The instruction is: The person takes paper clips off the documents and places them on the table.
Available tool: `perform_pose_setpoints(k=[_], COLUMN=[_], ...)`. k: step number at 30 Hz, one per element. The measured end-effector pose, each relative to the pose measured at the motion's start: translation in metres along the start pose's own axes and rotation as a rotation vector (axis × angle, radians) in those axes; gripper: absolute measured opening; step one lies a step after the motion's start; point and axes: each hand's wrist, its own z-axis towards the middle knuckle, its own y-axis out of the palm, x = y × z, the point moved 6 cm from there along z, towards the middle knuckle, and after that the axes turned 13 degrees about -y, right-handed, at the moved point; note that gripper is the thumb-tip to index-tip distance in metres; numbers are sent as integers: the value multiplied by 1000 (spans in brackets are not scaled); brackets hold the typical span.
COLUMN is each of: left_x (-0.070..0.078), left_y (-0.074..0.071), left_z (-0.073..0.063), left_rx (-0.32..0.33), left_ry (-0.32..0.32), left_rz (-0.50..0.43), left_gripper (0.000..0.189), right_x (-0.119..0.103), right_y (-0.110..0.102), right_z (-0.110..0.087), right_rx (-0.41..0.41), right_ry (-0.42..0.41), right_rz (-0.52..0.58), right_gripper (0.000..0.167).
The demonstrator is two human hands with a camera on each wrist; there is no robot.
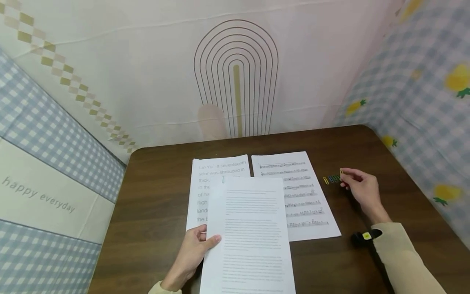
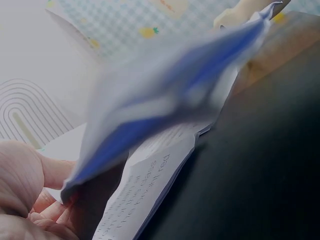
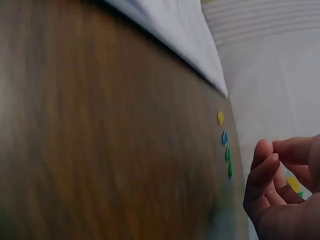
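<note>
My left hand grips the left edge of a printed sheet stack, thumb on top and fingers beneath. A greenish paper clip sits at the stack's top left edge. In the left wrist view the lifted paper is blurred and bent. At the table's right, my right hand pinches a yellow paper clip between thumb and fingertips; the right wrist view does not show that clip. Beside the hand lie another yellow clip, a blue clip and two green clips in a row.
Large-print pages lie partly under the held stack. To their right is a sheet-music page, its left side partly covered. The brown table meets a patterned cloth wall at the back, with checked cloth on the right.
</note>
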Motion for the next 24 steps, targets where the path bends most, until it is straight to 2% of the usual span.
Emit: perform_pose_setpoints(k=[6,10,14,24], left_x=[-1,-2,-1,4], left_y=[-1,-2,-3,-2], left_z=[0,0,0,3], left_rx=[2,9,8,5], left_ry=[-12,-17,-16,2], left_rz=[-4,-2,2,14], left_gripper=[40,40,40,39], right_x=[13,16,17,12], right_y=[-8,-10,-9,-8], right_z=[9,12,14,23], right_rx=[-32,-85,-131,-142], right_ry=[5,5,6,-68], right_rz=[-109,-227,-292,-432], right_gripper=[39,39,40,33])
